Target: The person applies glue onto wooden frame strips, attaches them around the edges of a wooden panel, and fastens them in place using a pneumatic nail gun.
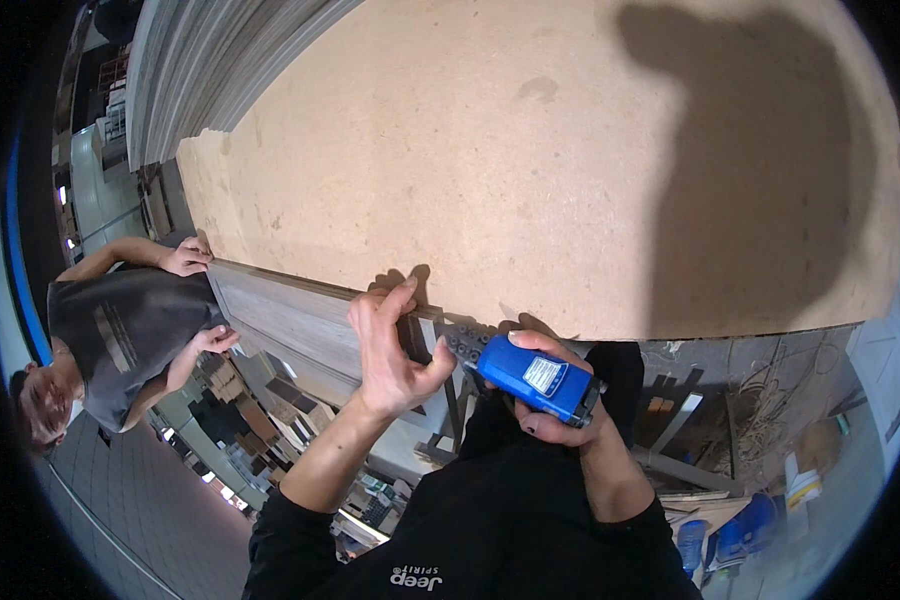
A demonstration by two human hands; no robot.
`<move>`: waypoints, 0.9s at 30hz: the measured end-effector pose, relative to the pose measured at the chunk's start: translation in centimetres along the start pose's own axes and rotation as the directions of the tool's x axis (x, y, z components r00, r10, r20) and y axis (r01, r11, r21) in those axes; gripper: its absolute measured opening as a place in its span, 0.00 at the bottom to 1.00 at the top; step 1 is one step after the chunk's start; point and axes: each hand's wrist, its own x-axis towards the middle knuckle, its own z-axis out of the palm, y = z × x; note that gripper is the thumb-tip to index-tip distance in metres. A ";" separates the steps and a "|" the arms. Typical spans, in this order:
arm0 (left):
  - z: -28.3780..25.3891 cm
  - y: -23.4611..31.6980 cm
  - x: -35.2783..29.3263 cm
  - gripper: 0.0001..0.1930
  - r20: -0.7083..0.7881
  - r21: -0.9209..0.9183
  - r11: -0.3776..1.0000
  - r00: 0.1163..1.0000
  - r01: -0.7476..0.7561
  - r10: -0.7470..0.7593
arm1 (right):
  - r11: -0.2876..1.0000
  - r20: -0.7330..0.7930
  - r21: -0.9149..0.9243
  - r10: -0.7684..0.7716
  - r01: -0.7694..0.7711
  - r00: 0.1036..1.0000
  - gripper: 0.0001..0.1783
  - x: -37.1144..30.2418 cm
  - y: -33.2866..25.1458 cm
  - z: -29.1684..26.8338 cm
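My left hand (385, 350) curls around the near end of a long greyish-brown wooden panel (290, 312), its thumb reaching toward the right. My right hand (562, 388) grips a blue handheld device (536, 377) with a pale label and a dark grey, studded head (467, 342). That head sits right at the end of the panel, by my left thumb; whether it touches the wood I cannot tell. The panel stands along the near edge of a large tan board (450, 170). At its far left end, a co-worker's hand (192, 257) rests on it.
The co-worker (120, 330) in a dark T-shirt faces the panel from the left. A stack of grey boards (220, 60) lies at the upper left of the tan board. Wooden offcuts (255, 425) are piled below left. Debris and blue containers (745, 530) lie at the lower right.
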 end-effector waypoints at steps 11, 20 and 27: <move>-0.6 0.0 0.3 0.41 0.050 0.030 0.998 0.997 -0.058 0.056 | 0.993 -0.046 -0.111 -0.035 0.030 0.998 0.49 0.1 0.1 0.6; -0.4 -0.6 1.8 0.40 0.014 -0.023 0.999 1.000 -0.027 0.027 | 0.897 -0.413 -0.432 -0.284 0.088 0.865 0.51 -2.2 -15.9 6.1; 0.6 -1.0 2.5 0.38 -0.062 -0.075 0.996 0.997 -0.053 0.049 | -0.131 -0.051 -0.985 -0.387 -0.109 0.921 0.43 9.9 -24.1 7.4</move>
